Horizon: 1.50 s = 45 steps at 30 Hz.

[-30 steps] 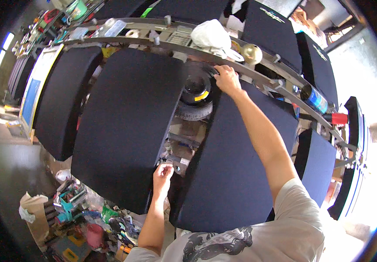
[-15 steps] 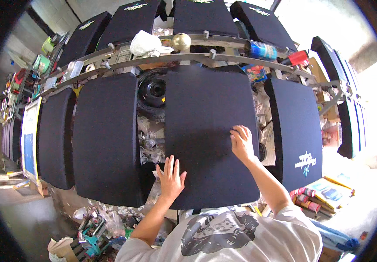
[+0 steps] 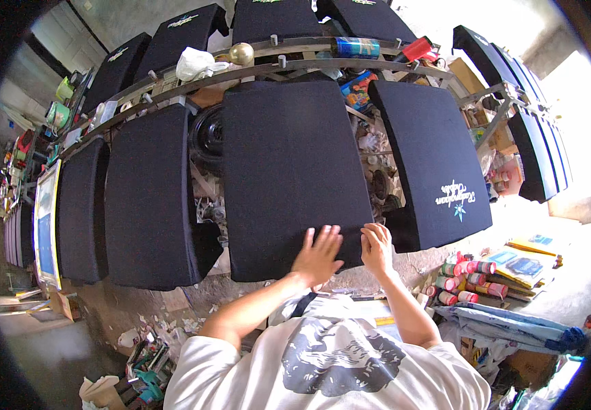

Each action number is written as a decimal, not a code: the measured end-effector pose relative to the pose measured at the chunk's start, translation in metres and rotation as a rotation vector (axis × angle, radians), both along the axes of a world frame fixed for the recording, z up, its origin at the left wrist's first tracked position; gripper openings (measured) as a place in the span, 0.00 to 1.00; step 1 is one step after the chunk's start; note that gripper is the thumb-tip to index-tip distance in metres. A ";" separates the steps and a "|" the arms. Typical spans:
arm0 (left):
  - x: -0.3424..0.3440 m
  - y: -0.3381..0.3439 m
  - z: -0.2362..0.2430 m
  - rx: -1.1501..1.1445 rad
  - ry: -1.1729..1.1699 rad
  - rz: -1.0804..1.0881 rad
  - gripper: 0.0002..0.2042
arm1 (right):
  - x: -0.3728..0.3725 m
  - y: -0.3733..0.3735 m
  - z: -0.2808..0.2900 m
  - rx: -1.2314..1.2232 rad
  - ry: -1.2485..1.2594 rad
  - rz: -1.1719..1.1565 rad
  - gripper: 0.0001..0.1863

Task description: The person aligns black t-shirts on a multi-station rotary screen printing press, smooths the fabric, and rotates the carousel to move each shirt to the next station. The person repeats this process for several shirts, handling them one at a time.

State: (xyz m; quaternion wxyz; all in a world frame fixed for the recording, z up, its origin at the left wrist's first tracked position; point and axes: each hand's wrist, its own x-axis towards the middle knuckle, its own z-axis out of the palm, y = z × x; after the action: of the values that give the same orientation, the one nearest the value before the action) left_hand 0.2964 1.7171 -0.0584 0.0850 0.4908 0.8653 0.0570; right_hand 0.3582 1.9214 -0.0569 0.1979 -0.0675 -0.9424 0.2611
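Centre panel (image 3: 288, 164): matt black cloth, smooth, under both hands.
Right panel (image 3: 428, 160): same matt black cloth, pale print near its lower edge.
Frame (image 3: 309, 65): grey metal bars, dull finish.
Ball (image 3: 242, 53): glossy, brass-coloured.
Bag (image 3: 196, 63): crinkled white plastic.
Shirt (image 3: 336, 362): white cloth, grey print.

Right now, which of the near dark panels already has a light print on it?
The panel right of the hands: it bears a pale print with a small star near its lower right. The middle panel under both hands and those left are plain.
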 end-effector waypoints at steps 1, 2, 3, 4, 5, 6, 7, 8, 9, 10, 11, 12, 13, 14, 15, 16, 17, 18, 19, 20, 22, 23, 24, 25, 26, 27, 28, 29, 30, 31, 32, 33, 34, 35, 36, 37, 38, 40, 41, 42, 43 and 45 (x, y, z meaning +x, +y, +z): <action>0.008 0.019 -0.002 0.042 0.013 -0.055 0.35 | 0.007 0.000 -0.002 -0.011 0.000 -0.009 0.09; 0.016 0.036 -0.006 0.081 0.045 -0.103 0.35 | 0.013 -0.001 -0.003 -0.018 -0.014 -0.021 0.09; 0.021 0.044 -0.004 0.047 0.036 -0.139 0.34 | 0.017 -0.004 -0.002 -0.037 -0.022 -0.021 0.09; 0.026 0.048 -0.002 0.014 0.027 -0.173 0.34 | 0.020 -0.007 0.000 -0.055 -0.030 -0.018 0.09; 0.028 0.049 0.000 -0.019 0.018 -0.203 0.34 | 0.023 -0.011 0.002 -0.072 -0.038 -0.012 0.09; 0.027 0.047 -0.011 0.015 0.025 -0.207 0.33 | 0.027 -0.013 0.003 -0.068 -0.024 -0.009 0.09; 0.027 0.039 -0.012 0.072 0.028 -0.156 0.33 | 0.030 -0.016 0.002 -0.070 -0.010 -0.005 0.10; 0.025 0.027 -0.014 0.129 0.032 -0.104 0.33 | 0.033 -0.020 -0.001 -0.071 0.003 0.000 0.10; 0.024 0.013 -0.015 0.183 0.033 -0.054 0.32 | 0.039 -0.022 -0.005 -0.076 0.015 0.004 0.10; 0.021 -0.005 -0.010 0.150 0.042 0.021 0.32 | 0.043 -0.023 -0.011 -0.067 0.039 0.010 0.10; 0.017 -0.027 -0.005 0.116 0.042 0.097 0.32 | 0.045 -0.024 -0.012 -0.054 0.046 0.015 0.09; 0.013 -0.053 -0.011 0.125 0.069 0.184 0.32 | 0.046 -0.027 -0.010 -0.041 0.054 0.029 0.08; 0.009 -0.077 -0.002 0.114 0.052 0.283 0.32 | 0.050 -0.029 -0.011 -0.028 0.060 0.033 0.07; 0.006 -0.102 -0.006 0.098 0.113 0.381 0.32 | 0.051 -0.030 -0.010 -0.021 0.078 0.034 0.07; 0.004 -0.126 -0.013 0.082 0.173 0.479 0.32 | 0.053 -0.032 -0.009 -0.013 0.094 0.034 0.07; 0.001 -0.146 -0.018 0.042 0.199 0.585 0.33 | 0.055 -0.033 -0.010 -0.008 0.110 0.034 0.07; 0.001 -0.163 -0.023 -0.001 0.224 0.676 0.33 | 0.059 -0.034 -0.011 -0.079 0.109 0.058 0.07; 0.002 -0.173 -0.023 -0.018 0.163 0.781 0.34 | 0.064 -0.035 -0.015 -0.150 0.108 0.081 0.07; 0.004 -0.178 -0.022 -0.033 0.101 0.884 0.34 | 0.068 -0.037 -0.018 -0.221 0.107 0.102 0.08; 0.008 -0.180 -0.031 0.155 -0.001 1.024 0.34 | 0.072 -0.040 -0.022 -0.267 0.050 0.125 0.07; 0.016 -0.191 -0.059 0.558 -0.234 1.281 0.35 | 0.077 -0.054 -0.030 -0.365 -0.072 0.191 0.05; 0.031 -0.192 -0.070 0.768 -0.482 1.448 0.34 | 0.077 -0.061 -0.035 -0.445 -0.163 0.220 0.07; 0.041 -0.180 -0.065 0.992 -0.701 1.625 0.34 | 0.077 -0.066 -0.041 -0.600 -0.371 0.159 0.07; 0.052 -0.164 -0.055 1.235 -0.963 1.863 0.33 | 0.077 -0.071 -0.046 -0.753 -0.579 0.104 0.07; 0.058 -0.156 -0.054 1.430 -1.163 1.905 0.32 | 0.076 -0.074 -0.061 -0.899 -0.696 0.080 0.07; 0.063 -0.153 -0.054 1.630 -1.365 1.929 0.30 | 0.073 -0.077 -0.058 -1.228 -0.729 -0.005 0.06; 0.068 -0.148 -0.053 1.833 -1.574 1.928 0.29 | 0.067 -0.079 -0.056 -1.557 -0.750 -0.097 0.07; 0.071 -0.142 -0.052 1.788 -1.735 1.800 0.25 | 0.063 -0.082 -0.053 -1.886 -0.758 -0.199 0.07; 0.073 -0.135 -0.050 1.737 -1.888 1.664 0.22 | 0.064 -0.082 -0.057 -1.988 -0.739 -0.272 0.06; 0.073 -0.130 -0.047 1.676 -2.031 1.520 0.18 | 0.065 -0.083 -0.061 -2.054 -0.729 -0.311 0.05; 0.072 -0.127 -0.044 1.662 -2.105 1.456 0.15 | 0.065 -0.084 -0.065 -2.121 -0.717 -0.352 0.05; 0.070 -0.124 -0.043 1.649 -2.177 1.388 0.12 | 0.063 -0.087 -0.060 -2.186 -0.704 -0.392 0.04; 0.069 -0.122 -0.043 1.631 -2.247 1.318 0.09 | 0.062 -0.093 -0.047 -2.157 -0.643 -0.433 0.01; 0.069 -0.119 -0.045 1.624 -2.201 1.386 0.09 | 0.062 -0.092 -0.050 -2.182 -0.651 -0.409 0.01; 0.068 -0.116 -0.051 1.619 -2.155 1.453 0.08 | 0.064 -0.089 -0.055 -2.204 -0.661 -0.385 0.02; 0.068 -0.116 -0.062 1.617 -2.104 1.520 0.07 | 0.066 -0.088 -0.063 -2.226 -0.675 -0.358 0.03; 0.069 -0.120 -0.078 1.540 -2.133 1.500 0.06 | 0.068 -0.089 -0.071 -2.217 -0.681 -0.371 0.03; 0.078 -0.132 -0.113 1.389 -2.188 1.467 0.04 | 0.074 -0.093 -0.087 -2.195 -0.702 -0.403 0.04; 0.081 -0.135 -0.121 1.342 -2.123 1.543 0.04 | 0.080 -0.091 -0.089 -2.120 -0.718 -0.423 0.04; 0.080 -0.134 -0.116 1.290 -2.056 1.610 0.04 | 0.083 -0.088 -0.085 -2.046 -0.726 -0.440 0.04; 0.080 -0.135 -0.112 1.240 -1.986 1.675 0.04 | 0.086 -0.085 -0.080 -1.972 -0.735 -0.456 0.05; 0.073 -0.144 -0.097 1.449 -1.606 1.859 0.03 | 0.096 -0.059 -0.084 -1.843 -0.561 -0.557 0.22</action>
State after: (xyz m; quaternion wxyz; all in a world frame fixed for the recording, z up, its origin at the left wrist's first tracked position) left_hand 0.3695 1.5732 -0.1553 0.2109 -0.4765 0.3652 0.7714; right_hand 0.4538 1.8628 -0.1405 -0.1068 -0.4720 -0.3358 0.8081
